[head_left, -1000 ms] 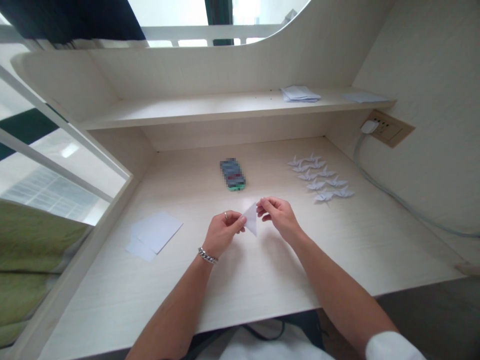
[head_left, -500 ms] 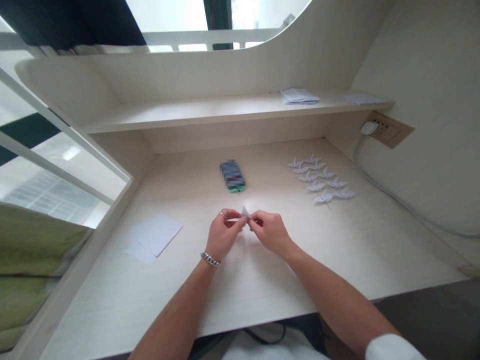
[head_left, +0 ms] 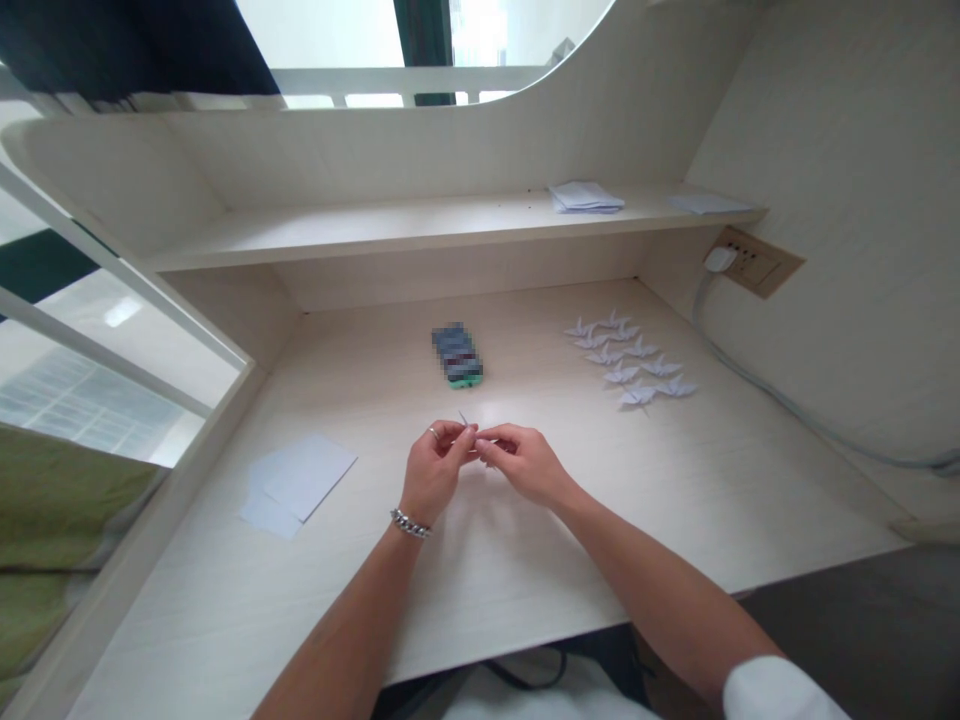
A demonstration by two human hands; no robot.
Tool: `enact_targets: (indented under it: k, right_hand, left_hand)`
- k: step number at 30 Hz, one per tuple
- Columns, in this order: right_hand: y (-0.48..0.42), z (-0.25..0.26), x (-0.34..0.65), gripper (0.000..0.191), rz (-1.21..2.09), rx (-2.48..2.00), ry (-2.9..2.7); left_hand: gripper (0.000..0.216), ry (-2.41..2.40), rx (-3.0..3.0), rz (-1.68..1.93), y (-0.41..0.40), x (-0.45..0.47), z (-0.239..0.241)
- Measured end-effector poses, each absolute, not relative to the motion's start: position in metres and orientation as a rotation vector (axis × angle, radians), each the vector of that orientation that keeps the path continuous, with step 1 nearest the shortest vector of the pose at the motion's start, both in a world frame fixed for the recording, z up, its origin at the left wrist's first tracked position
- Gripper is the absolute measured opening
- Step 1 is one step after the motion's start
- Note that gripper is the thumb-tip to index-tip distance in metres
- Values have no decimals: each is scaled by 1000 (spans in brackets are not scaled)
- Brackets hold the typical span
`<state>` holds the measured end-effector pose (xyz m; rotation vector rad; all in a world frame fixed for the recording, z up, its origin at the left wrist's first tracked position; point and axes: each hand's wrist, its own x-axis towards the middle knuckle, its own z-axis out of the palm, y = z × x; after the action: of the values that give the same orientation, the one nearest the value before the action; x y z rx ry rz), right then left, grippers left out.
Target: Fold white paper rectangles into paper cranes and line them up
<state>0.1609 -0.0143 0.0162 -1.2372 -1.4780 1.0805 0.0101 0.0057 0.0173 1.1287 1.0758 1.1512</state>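
Between my fingertips, above the middle of the desk, is a small piece of folded white paper (head_left: 463,418); only a thin tip of it shows. My left hand (head_left: 435,468), with a ring and a chain bracelet, pinches it between thumb and fingers. My right hand (head_left: 525,462) meets the left at the fingertips and is closed on the same paper, most of which the fingers hide. Several folded paper cranes (head_left: 630,360) stand in rows to the right. Beyond my hands lies a blurred-out phone-like object (head_left: 457,355) with a green end.
Flat white paper sheets (head_left: 311,475) lie on the desk (head_left: 525,580) to the left. A raised shelf (head_left: 390,225) runs along the back, bearing a folded paper stack (head_left: 585,197) and another sheet (head_left: 709,203). A cable (head_left: 795,410) hangs from a wall socket (head_left: 754,262) at right.
The folded paper has turned from a visible triangular face to a thin edge. My fingers have shifted closer together around it. The whole view has slid slightly.
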Motion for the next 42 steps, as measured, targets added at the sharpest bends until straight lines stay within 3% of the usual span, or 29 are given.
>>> enact_targets:
  k: [8, 25, 30, 38, 42]
  right_hand:
    - [-8, 6, 160, 37, 1328, -1122, -1233]
    - [-9, 15, 161, 33, 1462, -1083, -1080]
    - [-13, 12, 159, 31, 1353, -1102, -1194]
    - [-17, 3, 154, 27, 677, -1260, -1702]
    - [-16, 2, 154, 23, 509, -1315, -1694]
  left_hand:
    - [34, 1042, 1146, 1169, 4, 10, 19]
    - [31, 1024, 1224, 1156, 3, 7, 20]
    - [31, 1086, 1325, 1138, 3, 6, 16]
    - [39, 1117, 1480, 1123, 0, 6, 9]
    - [28, 1080, 1608, 1109, -5, 9, 11]
